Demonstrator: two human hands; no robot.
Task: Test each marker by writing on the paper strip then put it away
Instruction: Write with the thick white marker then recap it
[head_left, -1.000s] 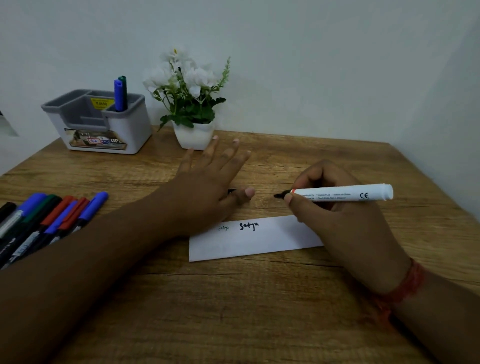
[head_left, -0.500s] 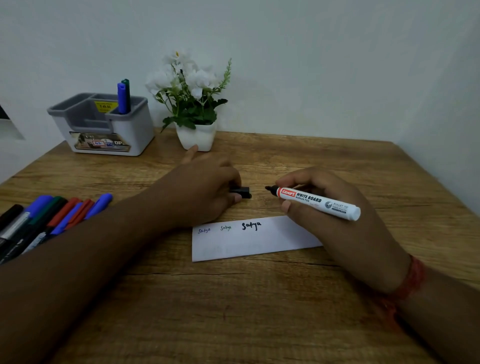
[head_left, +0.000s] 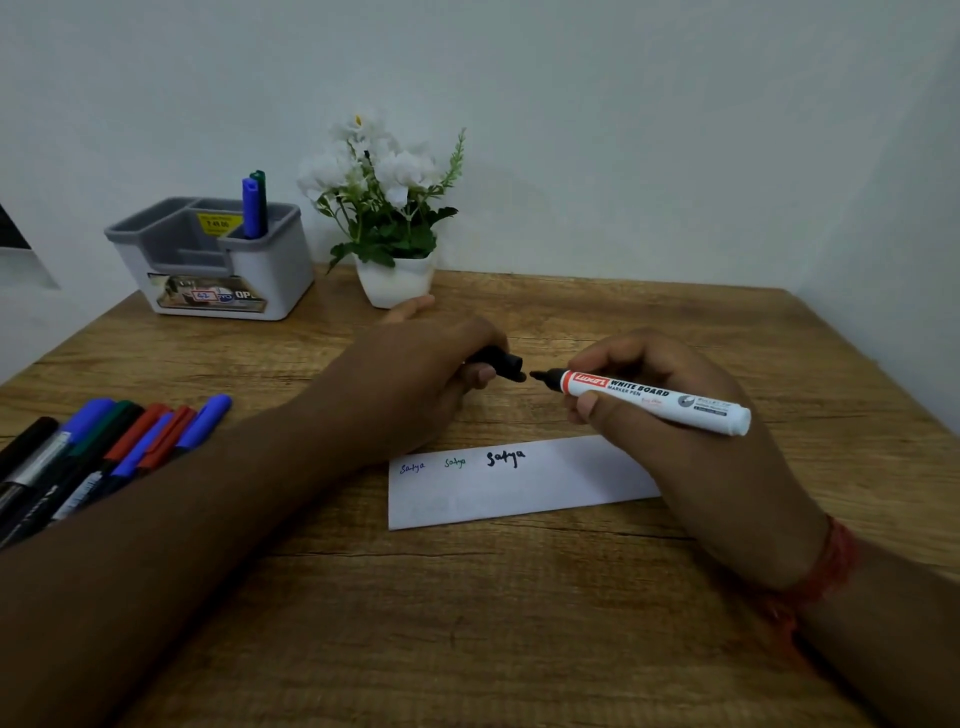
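Right hand (head_left: 691, 415) grips uncapped whiteboard marker (head_left: 649, 399); left hand (head_left: 415, 384) pinches black cap (head_left: 501, 361), mouth just short of tip, above paper strip (head_left: 519, 483).

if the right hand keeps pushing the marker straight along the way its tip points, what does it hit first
Most likely the black cap held in the left hand. The right hand aims the whiteboard marker leftward, its tip just short of the cap's open end, though from this one view their alignment in depth is uncertain.
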